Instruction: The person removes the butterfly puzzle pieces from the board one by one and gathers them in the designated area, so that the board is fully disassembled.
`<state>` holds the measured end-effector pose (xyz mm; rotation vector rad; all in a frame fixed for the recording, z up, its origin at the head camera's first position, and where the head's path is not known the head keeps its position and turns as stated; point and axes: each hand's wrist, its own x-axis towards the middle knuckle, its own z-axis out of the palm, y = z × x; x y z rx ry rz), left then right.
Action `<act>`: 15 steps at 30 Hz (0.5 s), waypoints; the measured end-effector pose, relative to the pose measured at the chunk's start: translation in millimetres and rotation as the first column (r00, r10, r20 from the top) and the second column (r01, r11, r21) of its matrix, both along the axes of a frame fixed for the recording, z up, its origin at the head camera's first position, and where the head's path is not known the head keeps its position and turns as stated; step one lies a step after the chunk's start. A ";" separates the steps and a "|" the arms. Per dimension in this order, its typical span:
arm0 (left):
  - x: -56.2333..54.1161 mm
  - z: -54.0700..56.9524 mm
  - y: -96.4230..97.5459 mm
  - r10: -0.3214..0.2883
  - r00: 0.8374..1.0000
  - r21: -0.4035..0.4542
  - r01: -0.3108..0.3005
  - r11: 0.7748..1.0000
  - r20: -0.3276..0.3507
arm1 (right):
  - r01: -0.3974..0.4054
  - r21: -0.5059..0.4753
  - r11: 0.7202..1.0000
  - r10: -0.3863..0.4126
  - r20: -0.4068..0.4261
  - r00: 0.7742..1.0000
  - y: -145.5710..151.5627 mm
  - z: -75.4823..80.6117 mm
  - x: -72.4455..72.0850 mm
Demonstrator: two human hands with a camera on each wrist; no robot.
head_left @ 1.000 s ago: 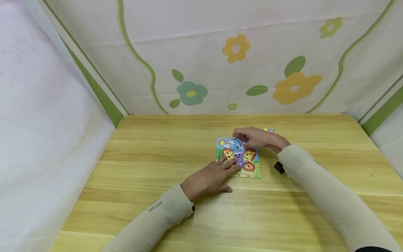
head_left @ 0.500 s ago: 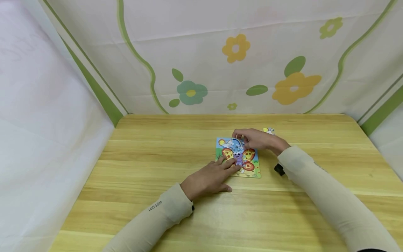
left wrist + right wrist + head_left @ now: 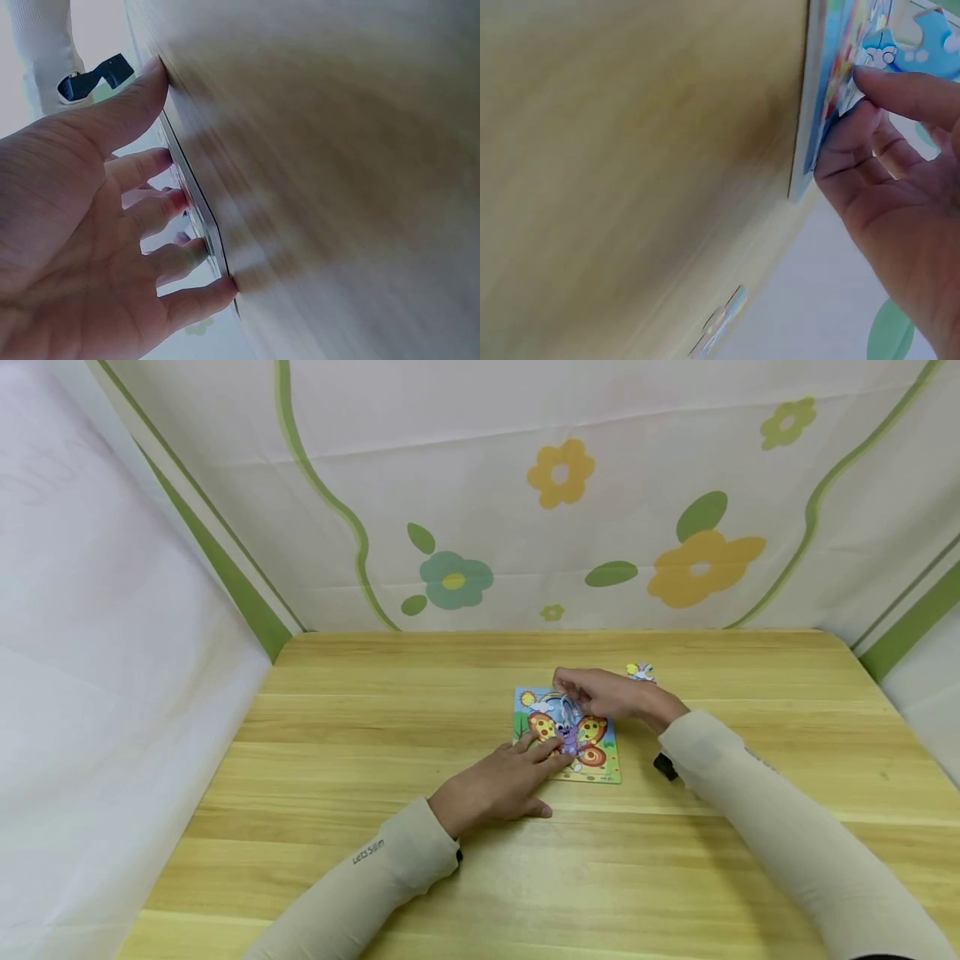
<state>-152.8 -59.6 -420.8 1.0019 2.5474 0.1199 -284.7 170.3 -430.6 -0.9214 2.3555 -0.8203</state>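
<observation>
A butterfly jigsaw puzzle (image 3: 592, 758) in a flat board lies on the wooden table. My left hand (image 3: 501, 785) rests its spread fingers on the puzzle's lower left part; in the left wrist view the fingertips (image 3: 196, 249) reach over the board's edge and the thumb touches the table. At the top of the puzzle, my right hand (image 3: 611, 692) pinches a blue puzzle piece (image 3: 934, 45) with thumb and fingers. That piece stands tilted up from the board in the right wrist view. Part of it is hidden behind the right hand.
A loose puzzle piece (image 3: 641, 672) lies on the table (image 3: 360, 718) beyond the right hand. A black strap end (image 3: 664, 765) hangs under the right sleeve. A white curtain with printed flowers (image 3: 517, 527) stands behind the table's far edge.
The blue piece under my right fingers has tilted and shifted slightly on the board. Both hands stay nearly in place; the loose piece shows more fully.
</observation>
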 end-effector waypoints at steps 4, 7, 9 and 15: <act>0.1 0.5 0.2 0.001 1.000 0.000 -0.001 1.000 0.002 | -0.001 0.008 1.000 0.001 -0.021 1.000 1.9 -2.9 -0.4; 0.6 1.0 0.2 0.001 1.000 0.001 -0.001 1.000 0.005 | -0.004 0.003 1.000 0.005 -0.016 1.000 1.9 -2.1 -0.4; 0.7 1.2 0.2 -0.001 1.000 -0.001 0.001 1.000 0.004 | -0.001 0.001 1.000 0.001 -0.008 1.000 2.3 -1.4 -0.2; 0.2 1.5 0.5 -0.002 1.000 -0.003 0.002 1.000 -0.004 | 0.031 -0.025 0.999 -0.030 0.051 0.998 3.7 -1.0 -0.4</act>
